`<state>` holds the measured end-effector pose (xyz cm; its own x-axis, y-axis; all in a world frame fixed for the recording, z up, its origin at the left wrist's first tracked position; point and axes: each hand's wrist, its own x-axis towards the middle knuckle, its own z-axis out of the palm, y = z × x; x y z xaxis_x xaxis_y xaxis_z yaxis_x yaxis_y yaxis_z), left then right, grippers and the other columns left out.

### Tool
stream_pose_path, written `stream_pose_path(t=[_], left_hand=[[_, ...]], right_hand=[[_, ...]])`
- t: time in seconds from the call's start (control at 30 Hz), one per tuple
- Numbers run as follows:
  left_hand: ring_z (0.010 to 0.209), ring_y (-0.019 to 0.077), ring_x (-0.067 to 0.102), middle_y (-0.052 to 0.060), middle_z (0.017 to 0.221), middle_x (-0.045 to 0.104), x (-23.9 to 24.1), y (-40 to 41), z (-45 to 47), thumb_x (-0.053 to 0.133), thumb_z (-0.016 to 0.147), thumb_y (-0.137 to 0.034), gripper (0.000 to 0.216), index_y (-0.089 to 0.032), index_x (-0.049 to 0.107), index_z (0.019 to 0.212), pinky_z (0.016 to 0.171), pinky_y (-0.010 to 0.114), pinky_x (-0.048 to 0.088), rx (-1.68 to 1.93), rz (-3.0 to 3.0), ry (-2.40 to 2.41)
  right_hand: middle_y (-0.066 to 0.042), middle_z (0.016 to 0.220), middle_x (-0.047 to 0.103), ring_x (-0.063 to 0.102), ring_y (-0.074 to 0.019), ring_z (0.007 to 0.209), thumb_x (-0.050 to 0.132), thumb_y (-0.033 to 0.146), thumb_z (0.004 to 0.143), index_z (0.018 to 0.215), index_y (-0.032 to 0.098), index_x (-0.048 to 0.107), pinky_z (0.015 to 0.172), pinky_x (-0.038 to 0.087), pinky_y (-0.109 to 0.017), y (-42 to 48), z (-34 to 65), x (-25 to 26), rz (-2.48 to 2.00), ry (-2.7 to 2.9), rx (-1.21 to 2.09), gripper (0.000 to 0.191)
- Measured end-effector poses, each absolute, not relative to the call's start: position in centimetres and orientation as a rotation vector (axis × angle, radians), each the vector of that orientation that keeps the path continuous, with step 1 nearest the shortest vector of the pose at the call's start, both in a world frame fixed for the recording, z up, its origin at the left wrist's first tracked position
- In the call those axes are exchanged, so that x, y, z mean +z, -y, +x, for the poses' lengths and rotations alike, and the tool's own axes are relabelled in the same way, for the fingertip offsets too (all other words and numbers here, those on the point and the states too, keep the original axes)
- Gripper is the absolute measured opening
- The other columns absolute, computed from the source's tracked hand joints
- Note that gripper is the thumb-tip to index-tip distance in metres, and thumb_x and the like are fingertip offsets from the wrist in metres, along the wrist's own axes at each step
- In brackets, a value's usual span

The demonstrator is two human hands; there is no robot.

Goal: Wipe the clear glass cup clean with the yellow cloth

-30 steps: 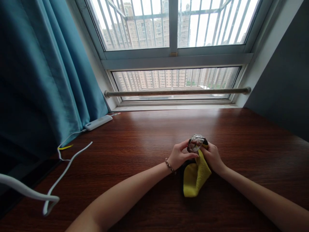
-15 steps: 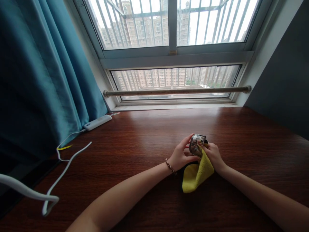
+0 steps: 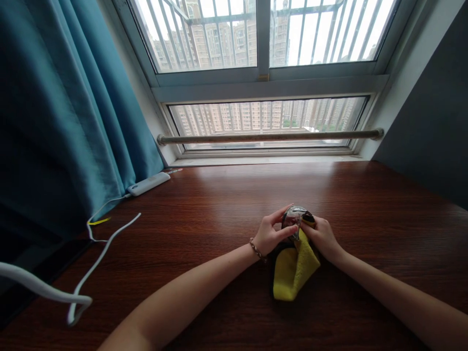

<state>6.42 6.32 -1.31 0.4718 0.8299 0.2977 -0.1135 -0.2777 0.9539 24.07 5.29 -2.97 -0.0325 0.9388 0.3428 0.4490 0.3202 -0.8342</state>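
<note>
Left hand (image 3: 268,236): you are grasping clear glossy object (image 3: 290,215), fingers and thumb flanking it. Right hand (image 3: 324,239): you are gripping yellow cloth (image 3: 287,278) beside it. Object is sitting between hands, cloth trailing toward you. Risk: smooth surface may be slipping if cloth is pushing too hard. Count: two hands, one object, one cloth, one bracelet (image 3: 258,250) circling left wrist.

Daylight is admitted by a window (image 3: 262,87) beyond the left hand (image 3: 269,235). Left of that hand, a blue curtain (image 3: 82,102) is hung; a grey wall (image 3: 431,117) is seen right, a wood-grain surface (image 3: 208,200) below.
</note>
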Motion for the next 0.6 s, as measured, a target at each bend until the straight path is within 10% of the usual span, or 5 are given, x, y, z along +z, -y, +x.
stream_pose_path(t=[0.23, 0.43, 0.6], left_hand=[[0.117, 0.0296, 0.044, 0.012, 0.133, 0.042, -1.6, -5.8, 6.9, 0.078, 0.057, -0.025, 0.092, -0.022, 0.030, 0.135, 0.080, 0.031, 0.051, 0.978, 1.609, -0.550], [0.100, 0.0221, 0.056, 0.010, 0.112, 0.058, -1.5, -6.2, 7.4, 0.081, 0.047, -0.010, 0.082, -0.016, 0.047, 0.121, 0.086, 0.030, 0.046, 1.089, 1.209, -0.541], [0.080, 0.0222, 0.062, 0.012, 0.090, 0.064, -1.4, -7.3, 7.4, 0.064, 0.069, -0.046, 0.048, -0.008, 0.057, 0.097, 0.074, 0.036, 0.050, 1.130, 0.804, -0.539]], right_hand=[[-0.004, 0.057, 0.057, 0.050, -0.0218, 0.055, 0.051, 0.044, 0.080, 0.061, 0.013, 0.061, 0.051, 0.036, -0.027, -5.6, 24.4, -3.6, -1.291, 1.614, 0.671, 0.038], [-0.001, 0.051, 0.049, 0.045, -0.0183, 0.049, 0.051, 0.053, 0.082, 0.056, 0.015, 0.055, 0.046, 0.031, -0.026, -5.3, 24.1, -3.3, -1.305, 1.504, 0.612, 0.047], [-0.003, 0.061, 0.052, 0.047, -0.0195, 0.056, 0.050, 0.056, 0.084, 0.069, 0.016, 0.052, 0.050, 0.036, -0.027, -5.7, 24.9, -2.9, -1.309, 1.301, 0.475, 0.043]])
